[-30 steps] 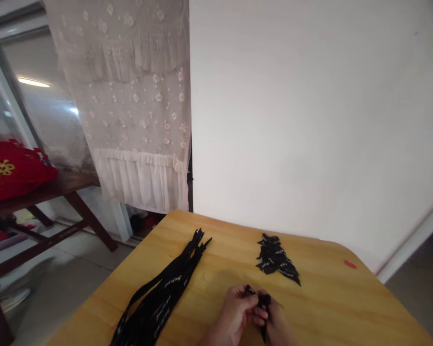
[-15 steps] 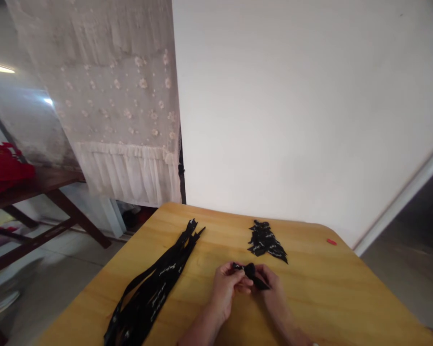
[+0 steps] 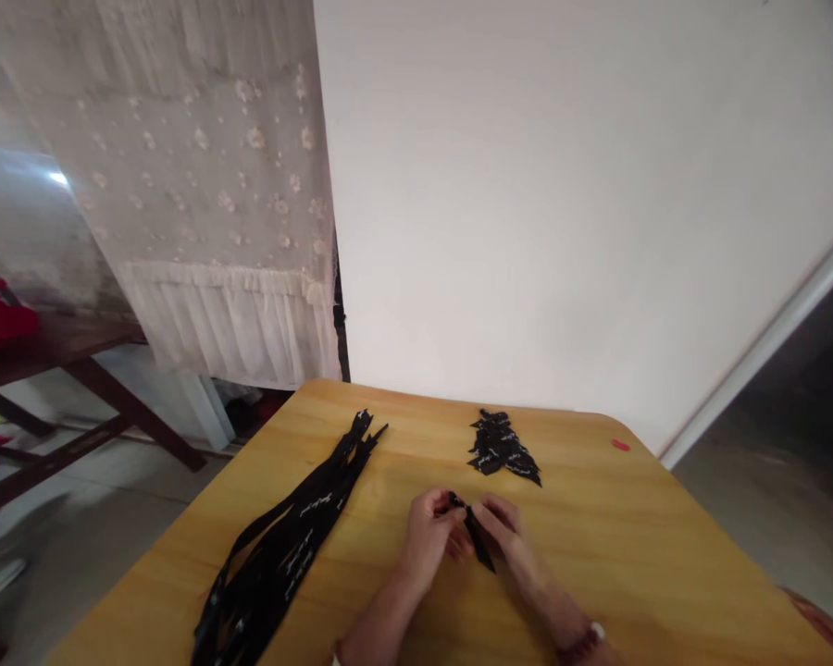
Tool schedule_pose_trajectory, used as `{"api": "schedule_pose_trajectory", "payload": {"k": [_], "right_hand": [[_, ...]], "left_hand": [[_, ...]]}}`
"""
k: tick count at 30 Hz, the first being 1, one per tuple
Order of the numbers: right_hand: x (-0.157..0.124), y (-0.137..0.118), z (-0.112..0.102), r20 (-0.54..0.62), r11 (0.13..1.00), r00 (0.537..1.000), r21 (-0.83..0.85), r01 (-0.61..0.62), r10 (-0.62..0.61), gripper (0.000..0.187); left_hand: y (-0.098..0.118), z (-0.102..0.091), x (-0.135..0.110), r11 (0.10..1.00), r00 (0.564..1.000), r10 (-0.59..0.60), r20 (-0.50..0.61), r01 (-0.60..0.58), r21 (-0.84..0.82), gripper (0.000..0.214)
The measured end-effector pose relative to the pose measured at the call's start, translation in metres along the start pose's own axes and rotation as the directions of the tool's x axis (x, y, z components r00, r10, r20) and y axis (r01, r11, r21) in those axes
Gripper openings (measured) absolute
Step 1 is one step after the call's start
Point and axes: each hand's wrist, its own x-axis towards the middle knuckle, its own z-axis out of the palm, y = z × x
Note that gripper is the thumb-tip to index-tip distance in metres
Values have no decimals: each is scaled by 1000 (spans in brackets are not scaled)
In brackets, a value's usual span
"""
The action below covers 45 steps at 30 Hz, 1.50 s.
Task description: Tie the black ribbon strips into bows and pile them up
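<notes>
Between my hands is a black ribbon bow (image 3: 481,544) with a pointed tail hanging down toward me. My left hand (image 3: 431,535) pinches its left side between thumb and fingers. On the other side, my right hand (image 3: 505,532) has its fingertips closed on the bow near the knot; most of the loops are hidden by my fingers. Left of my hands lies a bundle of long black ribbons (image 3: 298,536) with white lettering. Beyond my hands sits a pile of black ribbon bows (image 3: 502,446), also with white print.
The wooden table (image 3: 639,555) stands against a white panel (image 3: 528,203). A small red object (image 3: 620,445) lies near its far right corner. A lace curtain (image 3: 229,203) hangs at the left, beside a dark wooden bench (image 3: 104,388) with red fabric (image 3: 0,310) on it.
My right hand has moved in toward the left hand, its fingertips now at the knot. The bow's tail hangs more steeply downward. The whole view has shifted slightly.
</notes>
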Motion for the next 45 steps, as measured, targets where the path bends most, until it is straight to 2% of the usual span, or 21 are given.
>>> {"api": "schedule_pose_trajectory", "payload": {"k": [3,7,12,17,19,22,26,30,36,45], "right_hand": [[1,0,-3,74,1000,997,-7,-14,14,26],[2,1,-8,-6,999,1000,35,-27,27,19],[1,0,-7,-43,990,996,121,-72,78,17],[2,-1,-7,-92,986,992,148,-77,91,17],[3,1,-7,-90,985,992,156,-74,89,17],[4,4,-8,-61,984,994,160,-78,89,16],[4,5,-7,-39,994,998,101,-43,48,19],[3,1,-5,16,999,1000,53,-7,7,22],[3,-2,-3,49,997,997,-53,59,-56,22],[6,7,-5,62,993,995,-86,86,-80,24]], "left_hand": [[-2,0,-1,1000,1000,-15,-15,14,-16,31],[-1,-3,-2,998,997,0,-71,-4,-63,38],[4,-8,0,999,992,26,-127,-31,-34,29],[11,-14,2,989,952,135,-275,-145,-16,26],[12,-15,2,982,936,182,-300,-190,2,27],[10,-14,2,980,951,197,-239,-196,28,28],[5,-7,0,996,994,88,-72,-89,-23,31],[4,-1,-1,996,1000,5,20,-3,-84,20],[4,-2,0,996,1000,-11,0,11,-87,14],[0,-3,4,996,999,-20,-41,17,-84,15]]}}
